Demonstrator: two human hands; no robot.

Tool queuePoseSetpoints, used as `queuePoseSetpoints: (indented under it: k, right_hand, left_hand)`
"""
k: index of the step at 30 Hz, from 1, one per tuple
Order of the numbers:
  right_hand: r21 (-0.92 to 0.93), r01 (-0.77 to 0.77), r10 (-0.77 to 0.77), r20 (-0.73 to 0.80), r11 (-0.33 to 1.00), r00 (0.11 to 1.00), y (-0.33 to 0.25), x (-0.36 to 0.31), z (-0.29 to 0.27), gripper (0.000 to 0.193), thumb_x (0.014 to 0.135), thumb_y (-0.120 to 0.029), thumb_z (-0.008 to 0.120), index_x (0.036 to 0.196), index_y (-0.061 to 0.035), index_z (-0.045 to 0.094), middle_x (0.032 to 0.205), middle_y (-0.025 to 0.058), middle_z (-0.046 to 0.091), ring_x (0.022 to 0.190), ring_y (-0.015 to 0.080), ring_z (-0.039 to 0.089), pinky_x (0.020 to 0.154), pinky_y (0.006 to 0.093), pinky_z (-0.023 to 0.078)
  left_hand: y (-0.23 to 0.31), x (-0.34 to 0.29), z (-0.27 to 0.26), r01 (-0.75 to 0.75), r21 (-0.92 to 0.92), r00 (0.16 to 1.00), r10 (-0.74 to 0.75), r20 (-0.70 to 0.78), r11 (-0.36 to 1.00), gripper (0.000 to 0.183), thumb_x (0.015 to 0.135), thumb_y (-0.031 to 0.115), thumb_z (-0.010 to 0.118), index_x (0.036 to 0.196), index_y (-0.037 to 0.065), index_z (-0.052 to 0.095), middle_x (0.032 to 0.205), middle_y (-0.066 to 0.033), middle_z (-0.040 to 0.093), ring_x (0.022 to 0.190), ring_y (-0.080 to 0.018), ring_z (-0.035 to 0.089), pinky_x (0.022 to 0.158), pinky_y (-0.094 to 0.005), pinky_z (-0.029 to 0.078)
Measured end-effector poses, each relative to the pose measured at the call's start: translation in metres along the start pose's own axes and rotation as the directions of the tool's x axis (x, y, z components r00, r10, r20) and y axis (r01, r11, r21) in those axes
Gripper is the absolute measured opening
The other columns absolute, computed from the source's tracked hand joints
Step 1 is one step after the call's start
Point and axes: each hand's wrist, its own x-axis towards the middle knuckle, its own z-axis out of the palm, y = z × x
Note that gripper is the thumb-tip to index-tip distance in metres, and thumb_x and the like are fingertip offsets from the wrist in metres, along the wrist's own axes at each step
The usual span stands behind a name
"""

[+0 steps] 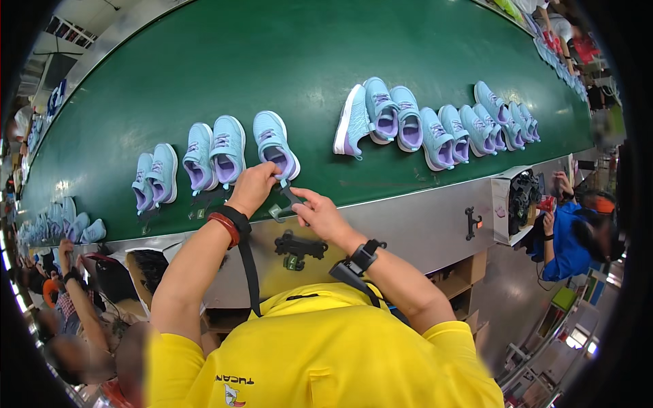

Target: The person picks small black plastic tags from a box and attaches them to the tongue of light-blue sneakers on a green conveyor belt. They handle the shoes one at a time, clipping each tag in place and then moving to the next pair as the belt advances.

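A light-blue sneaker (271,129) with lilac lining and laces stands on the green belt, its heel toward me. My left hand (252,189) is closed at its heel, fingertips pinching the collar's back edge. Between my thumb and fingers, my right hand (324,214) grips a black plastic shoe hanger (287,193) that reaches the heel tab. How far the hanger is hooked in is hidden by my fingers. Left of this shoe stands a pair of matching sneakers (229,144), with another pair (161,171) beyond; dark hangers show at their heels.
Several more sneakers (408,119) line the belt to the right. A pile of black hangers (299,246) lies on the metal ledge (401,231) before me. Farther right are a lone hanger (471,223), a white box of hangers (510,204) and a co-worker in blue (571,238).
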Motion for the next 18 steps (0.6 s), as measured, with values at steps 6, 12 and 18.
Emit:
queuePoseSetpoints:
  k: [6, 12, 18]
  right_hand:
    - [-0.210, 0.004, 0.048, 0.242, 0.978, 0.969, -0.002, 0.011, -0.021, 0.038, 0.089, -0.015, 0.057, 0.125, -0.0032, 0.055, 0.057, 0.0027, 0.055, 0.052, 0.0097, 0.050, 0.053, 0.0271, 0.041]
    - [0.024, -0.081, 0.077, 0.137, 0.996, 0.988, -0.017, 0.012, -0.027, 0.030, 0.091, -0.018, 0.056, 0.118, -0.0034, 0.058, 0.063, 0.0011, 0.058, 0.053, 0.0086, 0.052, 0.052, 0.0271, 0.043]
    - [-0.577, 0.233, -0.517, -0.396, 0.783, 0.759, -0.049, 0.031, -0.092, 0.020, 0.084, -0.005, 0.053, 0.104, -0.0010, 0.054, 0.095, 0.0184, 0.058, 0.090, 0.0363, 0.058, 0.079, 0.0418, 0.047]
  left_hand:
    - [0.001, -0.014, 0.007, -0.061, 0.066, 0.998, 0.062, -0.012, 0.996, 0.022, 0.078, 0.002, 0.062, 0.099, 0.009, 0.060, 0.090, -0.0114, 0.065, 0.083, -0.0324, 0.063, 0.069, -0.0414, 0.050]
    - [0.024, -0.006, -0.017, -0.383, 0.369, 0.906, 0.265, 0.330, 0.847, 0.046, 0.078, 0.001, 0.060, 0.121, 0.014, 0.053, 0.119, -0.0127, 0.054, 0.086, -0.0318, 0.063, 0.070, -0.0401, 0.052]
    - [0.023, -0.017, -0.001, -0.199, 0.312, 0.971, 0.142, 0.194, 0.929, 0.042, 0.080, 0.013, 0.064, 0.121, 0.016, 0.055, 0.107, -0.0118, 0.056, 0.075, -0.0317, 0.063, 0.062, -0.0421, 0.050]
